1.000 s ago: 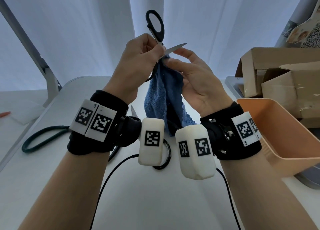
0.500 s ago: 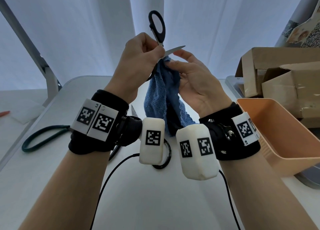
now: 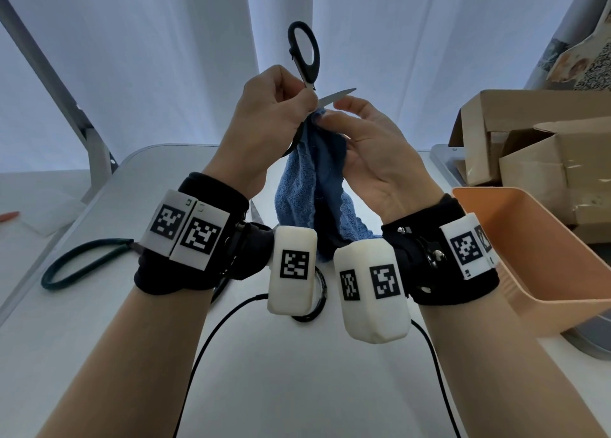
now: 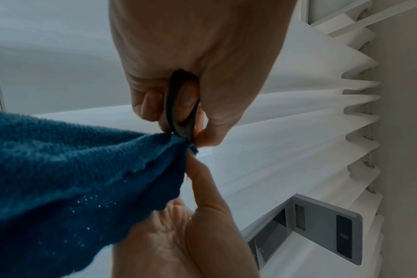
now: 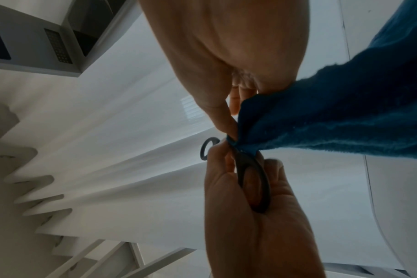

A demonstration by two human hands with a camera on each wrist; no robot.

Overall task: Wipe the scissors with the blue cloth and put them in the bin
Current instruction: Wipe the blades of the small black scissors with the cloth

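My left hand (image 3: 297,102) grips black-handled scissors (image 3: 305,54) held up in front of me, one handle loop pointing up and a bare blade tip sticking out to the right. The other loop (image 4: 182,105) sits inside my curled left fingers. My right hand (image 3: 330,115) pinches the top of the blue cloth (image 3: 307,186) against the blade base, right beside the left thumb. The cloth hangs down between my wrists. The orange bin (image 3: 535,249) stands open on the table at the right. In the right wrist view, the cloth (image 5: 333,116) meets the scissors (image 5: 252,178).
Green-handled scissors (image 3: 82,262) lie on the white table (image 3: 297,388) at the left, and a black handle loop (image 3: 319,294) shows below my wrists. Black cables (image 3: 205,348) run across the table. Cardboard boxes (image 3: 545,146) stand behind the bin. White curtains hang behind.
The scissors' upper loop has shifted slightly to the right. My right fingers have closed in on the cloth nearer the blade base. Both hands stay raised in the same place.
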